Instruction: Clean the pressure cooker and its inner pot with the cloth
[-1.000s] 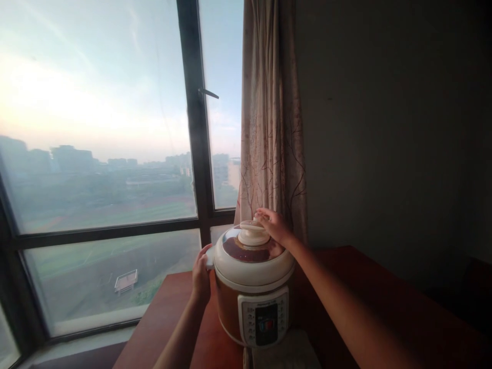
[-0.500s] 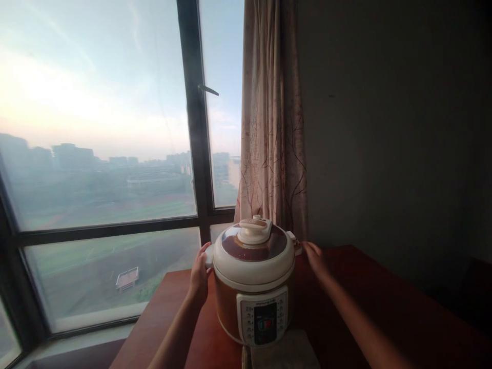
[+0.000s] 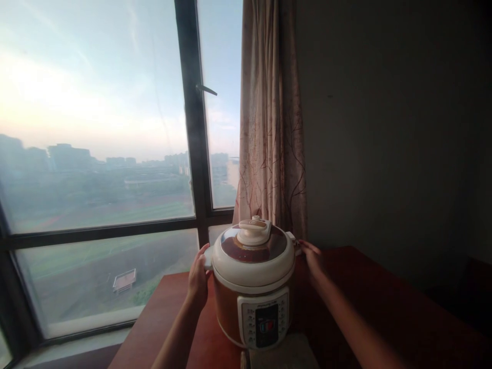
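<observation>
An electric pressure cooker [image 3: 230,312] with a brown body and a cream-rimmed lid stands upright in front of me, its control panel facing my side. The lid [image 3: 252,259] is on, with a cream handle on top. My left hand [image 3: 199,271] is closed around the cooker's left side handle [image 3: 208,258]. At the opposite side, the fingers of my right hand [image 3: 310,256] are closed on the right side handle, which they partly hide.
The cooker is on a reddish-brown table [image 3: 149,318]. A flat dark block [image 3: 284,353] lies at the cooker's front base. Beyond the table are a large window [image 3: 100,236], a patterned curtain [image 3: 265,128] and a dark wall [image 3: 384,128].
The cooker's control panel has turned very slightly to the right, with both hands still at the handles. The whole view has shifted a little.
</observation>
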### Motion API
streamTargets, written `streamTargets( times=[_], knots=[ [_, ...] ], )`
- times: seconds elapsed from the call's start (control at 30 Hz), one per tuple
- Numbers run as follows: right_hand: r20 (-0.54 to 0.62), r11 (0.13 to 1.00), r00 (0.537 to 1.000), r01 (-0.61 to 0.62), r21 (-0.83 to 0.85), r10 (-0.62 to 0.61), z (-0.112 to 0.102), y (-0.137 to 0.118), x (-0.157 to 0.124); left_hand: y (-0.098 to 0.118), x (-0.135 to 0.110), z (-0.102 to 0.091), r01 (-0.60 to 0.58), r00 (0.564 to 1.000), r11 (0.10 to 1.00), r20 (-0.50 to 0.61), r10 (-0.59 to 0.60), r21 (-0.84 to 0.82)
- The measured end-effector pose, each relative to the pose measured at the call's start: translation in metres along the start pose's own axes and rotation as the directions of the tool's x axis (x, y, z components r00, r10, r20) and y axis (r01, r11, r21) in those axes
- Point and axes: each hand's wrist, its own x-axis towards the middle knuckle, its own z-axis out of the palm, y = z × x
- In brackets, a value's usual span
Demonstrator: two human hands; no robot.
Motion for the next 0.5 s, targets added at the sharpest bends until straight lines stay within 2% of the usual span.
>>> streamTargets(
  times=[0.23,0.5],
  knots=[
    [-0.049,1.000,0.998,0.025,-0.016,-0.026,-0.015,-0.002,0.023,-0.011,-0.003,0.026,-0.005,1.000,1.000,-0.007,0.005,-0.030],
    [-0.105,0.984,0.987,0.110,-0.142,-0.125,-0.058,-0.019,0.058,-0.029,-0.011,0.075,0.018,0.999,0.996,0.050,-0.014,-0.082]
  ],
)
